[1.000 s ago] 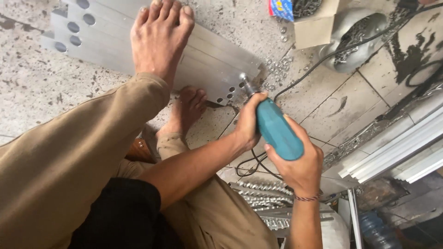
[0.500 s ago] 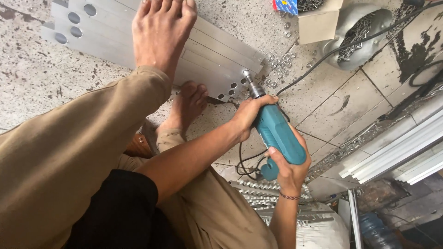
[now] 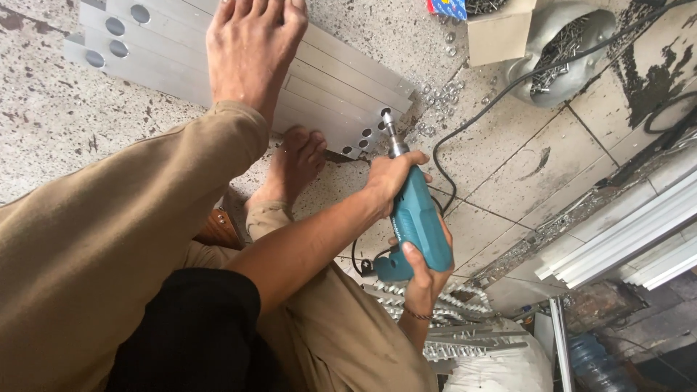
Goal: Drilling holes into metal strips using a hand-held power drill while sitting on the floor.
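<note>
I am seeing both hands wrapping one teal drill (image 3: 415, 221). The left hand (image 3: 390, 178) is closing tight round the front of the drill body, just behind the metal chuck, fingers curled fully about it. The right hand (image 3: 425, 272) is gripping the rear of the body from below, thumb lying up along the teal casing; a thin bracelet is sitting on that wrist. Neither hand is showing any open gap.

The drill is pointing up and away in the frame, its bit (image 3: 387, 120) meeting the near end of a stack of pale aluminium bars (image 3: 341, 91). The bars are flat, long and matt grey, with round holes showing at both ends. One bare foot (image 3: 254, 51) is pressing down on the stack; a second foot (image 3: 294, 163) is resting on the floor just beside the stack's edge. A black cord (image 3: 465, 123) is running from the drill across the floor.

The floor (image 3: 43, 123) is speckled terrazzo to the left, stained and rough, changing to square grey tiles to the right. Bright metal shavings (image 3: 443, 94) are lying scattered near the bar ends. A cardboard box (image 3: 501, 33) and a grey bag of screws (image 3: 566, 51) are sitting further off. White profiles (image 3: 624, 232) are lying along the right side.
</note>
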